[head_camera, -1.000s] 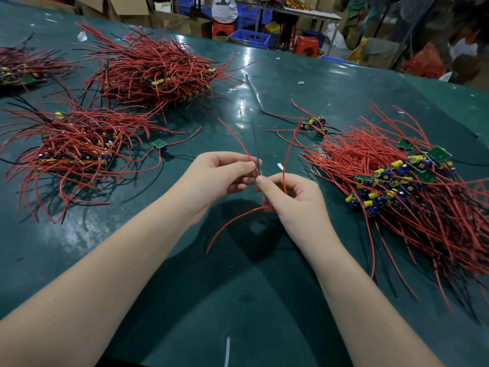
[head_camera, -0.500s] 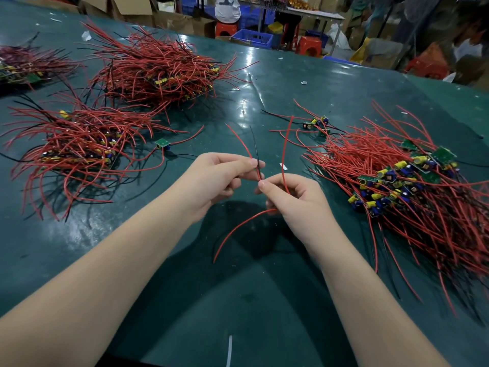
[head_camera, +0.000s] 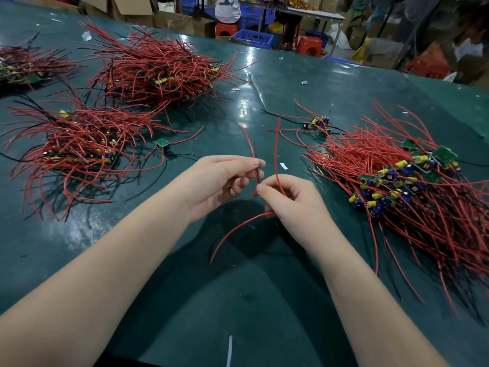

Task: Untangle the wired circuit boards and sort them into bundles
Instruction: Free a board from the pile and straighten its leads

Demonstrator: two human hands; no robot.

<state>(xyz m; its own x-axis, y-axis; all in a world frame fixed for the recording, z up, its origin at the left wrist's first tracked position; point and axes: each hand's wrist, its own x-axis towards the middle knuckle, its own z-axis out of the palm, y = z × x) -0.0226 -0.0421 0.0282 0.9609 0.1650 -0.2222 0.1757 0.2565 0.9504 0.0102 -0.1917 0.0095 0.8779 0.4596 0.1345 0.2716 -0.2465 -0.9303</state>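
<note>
My left hand (head_camera: 219, 181) pinches a thin red and black wire pair (head_camera: 250, 144) between thumb and fingertips above the green table (head_camera: 238, 300). My right hand (head_camera: 293, 200) grips the same piece lower down; its board is hidden inside the fingers. A second red wire (head_camera: 276, 149) rises from that hand and a third red wire (head_camera: 235, 231) curves down from it toward me. A big tangled pile of red-wired boards (head_camera: 402, 186) with yellow and blue parts lies to the right.
Sorted bundles lie at the left (head_camera: 71, 152), back centre (head_camera: 156, 72) and far left (head_camera: 23, 67). A single board (head_camera: 162, 143) and a small cluster of boards (head_camera: 316, 123) lie loose between them. Boxes, stools and a seated person stand beyond the table's far edge.
Both hands stay together at the centre. The upright red wires have shifted a little between the fingers, and the view has tipped slightly.
</note>
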